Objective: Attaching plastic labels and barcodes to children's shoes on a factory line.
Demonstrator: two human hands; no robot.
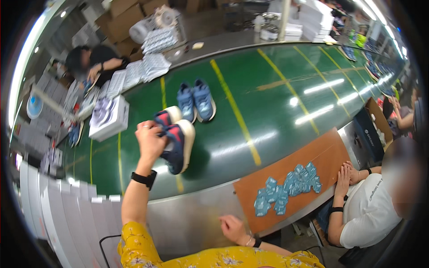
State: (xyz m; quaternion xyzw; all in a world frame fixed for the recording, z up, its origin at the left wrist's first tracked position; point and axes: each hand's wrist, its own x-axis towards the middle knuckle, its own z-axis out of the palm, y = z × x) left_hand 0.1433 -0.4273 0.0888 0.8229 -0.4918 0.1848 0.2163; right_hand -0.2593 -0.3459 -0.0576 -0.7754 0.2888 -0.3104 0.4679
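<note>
My left hand is closed round a pair of dark navy shoes with red linings and cream soles. It carries them tilted over the near side of the green conveyor belt. Just beyond them, a pair of blue sneakers stands upright on the belt. My right hand hovers by the metal ledge near my body, its fingers loosely curled with nothing visible in them.
To the right, teal tags lie on a brown board before a seated person. A white box holding shoes sits on the belt at left. White boxes are stacked at lower left. Another person works across the belt.
</note>
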